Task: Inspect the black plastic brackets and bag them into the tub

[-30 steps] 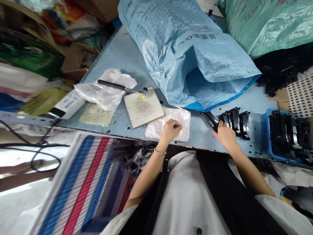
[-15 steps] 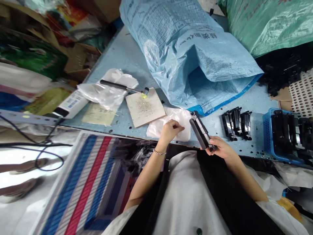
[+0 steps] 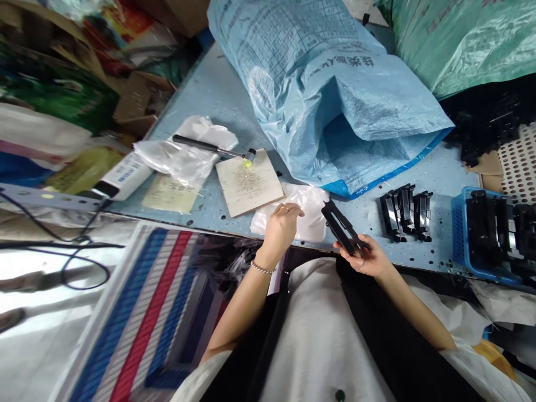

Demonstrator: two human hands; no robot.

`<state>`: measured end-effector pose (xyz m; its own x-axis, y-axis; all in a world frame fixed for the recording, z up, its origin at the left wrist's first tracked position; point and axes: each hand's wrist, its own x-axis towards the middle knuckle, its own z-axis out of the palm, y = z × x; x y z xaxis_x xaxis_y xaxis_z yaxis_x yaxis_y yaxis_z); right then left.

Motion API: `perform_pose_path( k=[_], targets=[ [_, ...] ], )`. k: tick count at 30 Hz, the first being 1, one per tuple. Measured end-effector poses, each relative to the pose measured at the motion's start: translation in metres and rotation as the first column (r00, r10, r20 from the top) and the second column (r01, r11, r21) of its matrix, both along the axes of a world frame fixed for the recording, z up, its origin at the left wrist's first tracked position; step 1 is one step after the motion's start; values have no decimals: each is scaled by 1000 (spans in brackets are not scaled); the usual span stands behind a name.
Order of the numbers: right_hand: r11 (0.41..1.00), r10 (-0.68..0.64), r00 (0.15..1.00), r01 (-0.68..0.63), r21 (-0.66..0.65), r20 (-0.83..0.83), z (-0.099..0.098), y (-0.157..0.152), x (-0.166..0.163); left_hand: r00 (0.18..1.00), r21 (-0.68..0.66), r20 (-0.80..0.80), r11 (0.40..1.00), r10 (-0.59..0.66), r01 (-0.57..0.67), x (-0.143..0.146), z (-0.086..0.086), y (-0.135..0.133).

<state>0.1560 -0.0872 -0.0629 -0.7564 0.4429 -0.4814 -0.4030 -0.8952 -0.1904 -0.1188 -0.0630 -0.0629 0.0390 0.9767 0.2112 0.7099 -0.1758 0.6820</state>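
While the bare left hand [image 3: 281,226] is pulling back by a milky soft plastic bag [image 3: 312,215], fingers curled so I cannot tell if it is holding anything, a long black plastic part [image 3: 337,231] is turning over in the bare right hand's [image 3: 369,259] grasp, pointing leftward. That piece seems to be getting worked on, while shiny-striped black parts [image 3: 406,207] are lying farther right.

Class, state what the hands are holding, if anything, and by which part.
The right hand holds a black part by its near end; whether the left hand holds anything cannot be told.
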Motion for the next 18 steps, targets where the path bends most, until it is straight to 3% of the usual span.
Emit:
perform_pose_path(
  k=[2, 6, 8, 10, 12, 15, 18],
  targets=[
    [998, 25, 998, -28, -50, -65, 0, 1, -5, 995, 3, -88, 999, -46, 46, -1, -2, -1],
    [976, 107, 980, -136, -171, -168, -13, 3, -18, 997, -5, -71, 1000, -4, 4, -4, -7, -1],
    [966, 132, 967, -174, -190, -216, -19, 4, -21, 998, 13, -54, 1000, -12, 13, -4, -4, -6],
    [969, 147, 964, -185, -163, -220, -21, 6, -24, 995, 45, -25, 994, -97, 98, 1, 4, -17],
    [984, 143, 981, -155, -88, -133, -20, 11, -29, 968, 89, 32, 966, -248, 244, 11, 14, -32],
    [985, 22, 985, -51, 165, 170, -11, 16, -40, 895, 126, 132, 903, -426, 411, 32, 26, -54],
    [888, -98, 908, -105, 447, 408, 7, 11, -49, 877, 89, 154, 890, -456, 447, 47, 31, -64]
  ],
)
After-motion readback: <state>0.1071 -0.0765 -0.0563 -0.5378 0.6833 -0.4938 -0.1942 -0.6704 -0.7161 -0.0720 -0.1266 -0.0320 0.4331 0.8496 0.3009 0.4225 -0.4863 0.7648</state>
